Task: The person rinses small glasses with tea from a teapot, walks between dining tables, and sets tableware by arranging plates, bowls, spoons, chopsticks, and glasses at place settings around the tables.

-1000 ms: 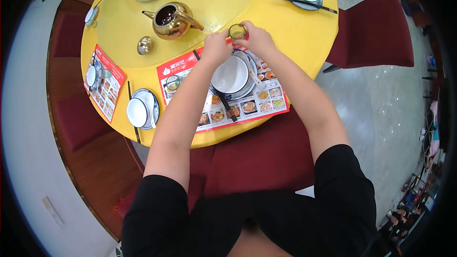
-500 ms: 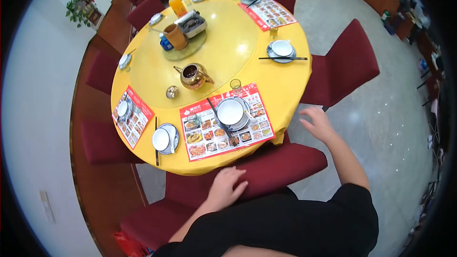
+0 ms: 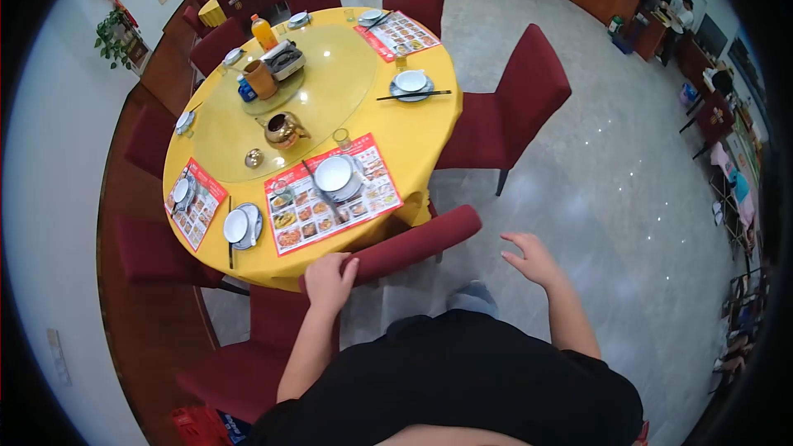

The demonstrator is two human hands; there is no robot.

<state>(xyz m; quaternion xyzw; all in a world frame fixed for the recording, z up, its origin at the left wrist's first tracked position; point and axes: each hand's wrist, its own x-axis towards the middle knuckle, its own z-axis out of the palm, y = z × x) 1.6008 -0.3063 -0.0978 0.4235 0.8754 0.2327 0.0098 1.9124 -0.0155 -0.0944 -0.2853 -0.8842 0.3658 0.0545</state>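
The top of a dark red chair back (image 3: pixel 413 246) runs along the near side of the round yellow table (image 3: pixel 421 140). My left hand (image 3: pixel 330 277) grips its left end, fingers bent over the edge. To the right of the chair, my right hand (image 3: pixel 533 259) hangs in the air over the floor, fingers apart and empty. On the red-edged menu sheet (image 3: pixel 297 235) in front of the chair stand a white bowl (image 3: pixel 333 173) on a plate, dark chopsticks (image 3: pixel 324 190) and a glass (image 3: pixel 282 192). Another glass (image 3: pixel 342 139) stands at the sheet's upper edge.
A gold teapot (image 3: pixel 282 130) with its lid (image 3: pixel 254 158) beside it, a burner (image 3: pixel 285 59) and an orange bottle (image 3: pixel 263 34) stand farther in. A red chair (image 3: pixel 512 107) is at the right, another (image 3: pixel 264 330) at the lower left. A person (image 3: pixel 677 26) stands far right.
Both hands have left the glass at the menu's top edge. My left hand now holds the chair back, and my right hand is over the floor. The view has shifted back from the table.
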